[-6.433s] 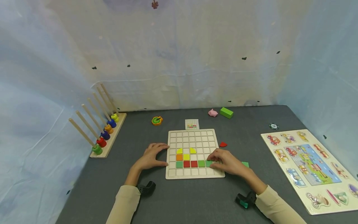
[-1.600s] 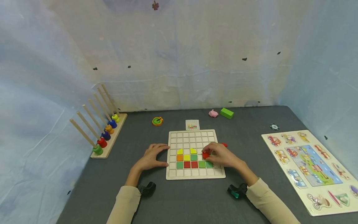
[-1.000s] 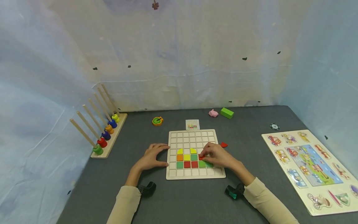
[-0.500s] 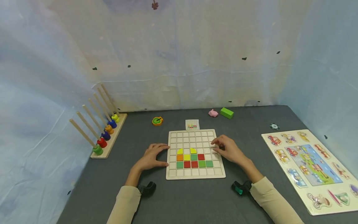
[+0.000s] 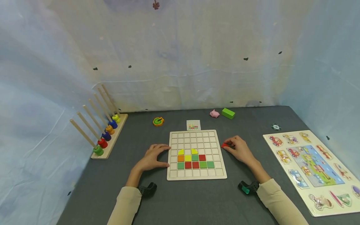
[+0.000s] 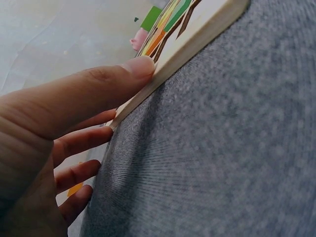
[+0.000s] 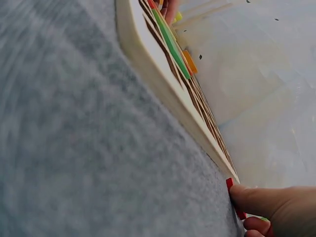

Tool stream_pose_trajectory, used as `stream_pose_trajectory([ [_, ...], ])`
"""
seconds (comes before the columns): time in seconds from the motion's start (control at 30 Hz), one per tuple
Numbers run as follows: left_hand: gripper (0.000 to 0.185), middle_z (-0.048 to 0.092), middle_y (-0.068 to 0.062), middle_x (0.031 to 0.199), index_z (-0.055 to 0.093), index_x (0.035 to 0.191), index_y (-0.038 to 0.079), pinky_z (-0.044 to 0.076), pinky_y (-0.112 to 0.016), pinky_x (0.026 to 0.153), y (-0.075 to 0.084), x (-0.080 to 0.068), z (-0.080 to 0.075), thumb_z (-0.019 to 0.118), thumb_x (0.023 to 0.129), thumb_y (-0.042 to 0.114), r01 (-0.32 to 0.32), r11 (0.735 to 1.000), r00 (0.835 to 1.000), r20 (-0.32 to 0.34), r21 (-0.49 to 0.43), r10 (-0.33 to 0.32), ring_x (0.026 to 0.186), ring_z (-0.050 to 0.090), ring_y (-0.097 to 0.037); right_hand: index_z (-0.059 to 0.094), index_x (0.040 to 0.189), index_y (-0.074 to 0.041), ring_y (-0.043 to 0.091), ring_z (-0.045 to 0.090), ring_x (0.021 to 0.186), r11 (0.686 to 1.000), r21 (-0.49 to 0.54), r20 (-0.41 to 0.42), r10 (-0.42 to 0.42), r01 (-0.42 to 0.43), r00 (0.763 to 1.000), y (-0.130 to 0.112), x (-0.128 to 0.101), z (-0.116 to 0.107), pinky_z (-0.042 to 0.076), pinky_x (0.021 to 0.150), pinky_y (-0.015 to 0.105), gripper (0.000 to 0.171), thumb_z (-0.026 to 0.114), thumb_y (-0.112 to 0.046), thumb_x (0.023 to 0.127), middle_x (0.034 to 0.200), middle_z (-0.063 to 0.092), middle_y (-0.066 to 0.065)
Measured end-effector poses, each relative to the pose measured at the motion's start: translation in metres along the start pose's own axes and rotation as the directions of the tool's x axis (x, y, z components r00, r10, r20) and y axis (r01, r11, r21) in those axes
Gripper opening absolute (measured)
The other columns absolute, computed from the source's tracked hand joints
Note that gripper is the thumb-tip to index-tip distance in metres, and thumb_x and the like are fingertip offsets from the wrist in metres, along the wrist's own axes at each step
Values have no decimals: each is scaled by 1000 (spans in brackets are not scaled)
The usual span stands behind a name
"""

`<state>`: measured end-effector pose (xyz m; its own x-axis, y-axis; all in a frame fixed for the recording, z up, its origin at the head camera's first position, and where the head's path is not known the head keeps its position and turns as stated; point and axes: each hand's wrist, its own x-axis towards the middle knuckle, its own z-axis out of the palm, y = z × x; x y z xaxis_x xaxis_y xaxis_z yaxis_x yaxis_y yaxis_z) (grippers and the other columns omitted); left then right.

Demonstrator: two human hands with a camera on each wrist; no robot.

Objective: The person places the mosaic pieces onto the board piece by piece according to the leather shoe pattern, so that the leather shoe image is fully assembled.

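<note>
Right beside the board, fingers closed on a red piece

Just off the right edge of the square wooden grid board (image 5: pixel 197 175), the right hand (image 5: pixel 239 149) pinched a small red wooden piece (image 5: pixel 224 145) lying on the grey felt table (image 5: pixel 197 200), fingers curled around it. Against the board's left edge, the left hand (image 5: pixel 152 157) lay flat, fingers straight, thumb pressed to the rim, holding nothing. Coloured tiles (image 5: pixel 195 158) filled cells in the board's lower middle. Behind the board lay a small pattern card (image 5: pixel 193 125).

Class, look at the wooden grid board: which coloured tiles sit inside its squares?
The grid board holds two yellow curved tiles; below them orange, yellow, green, red; at the bottom green, red, red, green, green. No tile on it is hidden.
</note>
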<state>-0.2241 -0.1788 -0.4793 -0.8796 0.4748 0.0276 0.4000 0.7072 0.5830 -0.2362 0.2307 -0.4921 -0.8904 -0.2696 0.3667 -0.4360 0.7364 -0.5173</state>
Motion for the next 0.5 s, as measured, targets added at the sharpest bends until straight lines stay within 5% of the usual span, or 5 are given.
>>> stream_pose_trajectory([
  [0.27,74,42,-5,141,50,136,19,22,-58,100,0,0,0,78,72,43,1,1000,1000,0,3,-1,127,29,-30,63,89,-5,13,57,68,985,163,38,53,-59,998,-8,4,-2,47,61,26,15,74,-5,79,78,61,3],
  [0.5,74,43,-5,140,50,136,19,22,-59,100,2,0,0,77,72,44,0,1000,1000,4,-1,0,127,29,-31,67,97,-2,13,60,74,946,318,123,19,-58,992,-25,7,-2,49,64,24,16,70,-8,83,87,64,8],
])
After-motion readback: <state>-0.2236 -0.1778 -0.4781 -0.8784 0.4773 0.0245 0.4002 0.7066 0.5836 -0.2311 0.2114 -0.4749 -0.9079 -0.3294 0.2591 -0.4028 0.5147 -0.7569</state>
